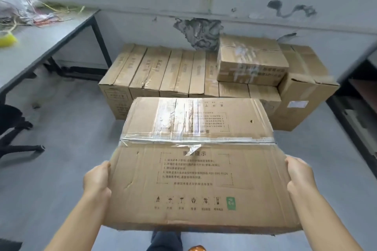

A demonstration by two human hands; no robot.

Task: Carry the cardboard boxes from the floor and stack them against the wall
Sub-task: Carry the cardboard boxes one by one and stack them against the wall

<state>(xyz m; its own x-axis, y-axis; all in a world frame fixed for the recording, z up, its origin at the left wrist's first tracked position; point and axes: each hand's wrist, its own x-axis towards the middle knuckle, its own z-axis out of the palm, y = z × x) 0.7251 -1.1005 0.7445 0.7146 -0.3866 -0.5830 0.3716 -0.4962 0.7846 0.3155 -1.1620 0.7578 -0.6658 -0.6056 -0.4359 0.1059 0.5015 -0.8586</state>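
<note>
I carry a large taped cardboard box (195, 169) with printed text, held in the air in front of me. My left hand (97, 179) grips its left side and my right hand (299, 177) grips its right side; the fingers go under or behind the box and are hidden. Ahead, a row of several narrow cardboard boxes (161, 71) stands on the floor against the grey wall (265, 6). A smaller taped box (252, 61) lies on top of that row at the right, and a bigger box (304, 91) stands at the far right.
A grey table (47, 43) with black legs is at the left, holding a plastic bag with wires (18, 4) and a yellow item (8, 39). A black chair base (14, 134) sits lower left. A dark shelf unit (357, 96) stands at the right. My leg and shoe (195, 247) show below the box.
</note>
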